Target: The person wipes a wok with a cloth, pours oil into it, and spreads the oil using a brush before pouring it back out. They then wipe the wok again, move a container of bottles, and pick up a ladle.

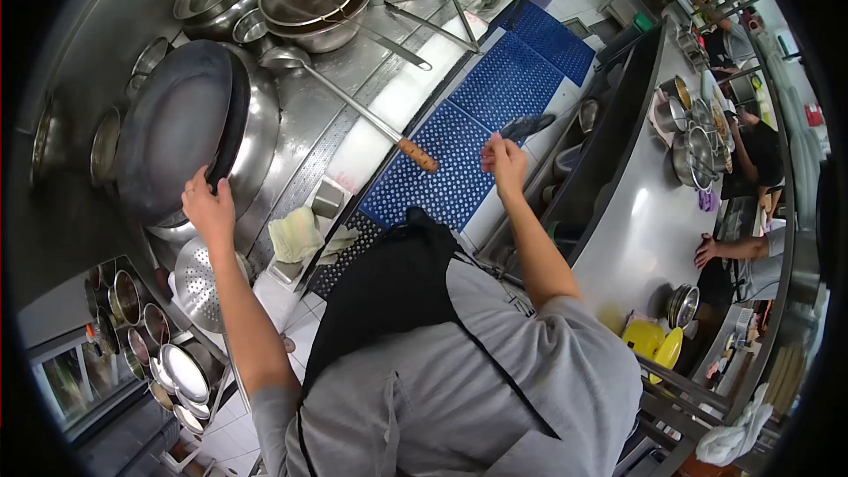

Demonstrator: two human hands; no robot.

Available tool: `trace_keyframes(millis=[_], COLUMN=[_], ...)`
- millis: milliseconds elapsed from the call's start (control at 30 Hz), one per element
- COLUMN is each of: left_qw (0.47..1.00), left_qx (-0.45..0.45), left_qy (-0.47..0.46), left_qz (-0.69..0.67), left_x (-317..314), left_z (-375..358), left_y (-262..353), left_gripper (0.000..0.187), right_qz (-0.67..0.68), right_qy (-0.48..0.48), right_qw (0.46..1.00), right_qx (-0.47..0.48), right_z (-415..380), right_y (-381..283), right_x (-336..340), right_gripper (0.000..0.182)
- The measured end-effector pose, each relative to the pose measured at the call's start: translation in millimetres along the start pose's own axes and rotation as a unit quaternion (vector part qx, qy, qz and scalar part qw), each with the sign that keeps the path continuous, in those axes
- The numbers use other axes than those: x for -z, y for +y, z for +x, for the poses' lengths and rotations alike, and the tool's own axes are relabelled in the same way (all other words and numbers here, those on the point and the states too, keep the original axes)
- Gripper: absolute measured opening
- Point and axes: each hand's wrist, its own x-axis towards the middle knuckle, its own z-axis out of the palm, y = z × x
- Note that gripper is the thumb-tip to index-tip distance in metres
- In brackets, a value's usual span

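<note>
Two bare hands reach apart in a steel kitchen, seen from the head view: the left hand [209, 208] touches the lower edge of a dark wok [172, 128] on the range [305, 115], thumb and fingers at its rim, though whether they clamp cannot be told. The right hand [503, 163], fingers curled, is raised beside a dark item [527, 126], its hold unclear. Between them, a ladle [353, 104] lies across the counter edge.
</note>
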Motion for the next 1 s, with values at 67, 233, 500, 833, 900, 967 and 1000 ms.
trace_keyframes(millis=[67, 233, 500, 833, 900, 967, 1000], left_qw=[1.000, 0.999, 0.998, 0.997, 0.997, 0.997, 0.997], left_qx=[0.003, 0.017, 0.006, 0.019, 0.023, 0.035, 0.042], left_qy=[0.003, -0.011, -0.012, -0.021, -0.021, -0.024, -0.027], left_qz=[0.001, 0.029, 0.059, 0.069, 0.068, 0.068, 0.064], left_x=[-1, -2, -4, -5, -4, -1, 0], left_z=[1, 4, 4, 3, 5, 4, 6], left_y=[3, 6, 9, 11, 14, 16, 18], left_gripper=[0.044, 0.045, 0.043, 0.044, 0.045, 0.047, 0.047], right_qz=[0.093, -0.137, -0.439, -0.495, -0.503, -0.510, -0.510], right_qy=[-0.022, -0.045, -0.166, -0.244, -0.248, -0.251, -0.250], right_qw=[0.995, 0.986, 0.879, 0.832, 0.827, 0.822, 0.823], right_qx=[0.011, 0.081, 0.090, 0.060, 0.048, 0.026, 0.022], right_z=[33, 90, 143, 176, 182, 184, 185], right_y=[21, 53, 76, 102, 113, 121, 122], right_x=[-15, -60, -107, -128, -129, -130, -132], right_gripper=[0.028, 0.035, 0.047, 0.049, 0.051, 0.053, 0.052])
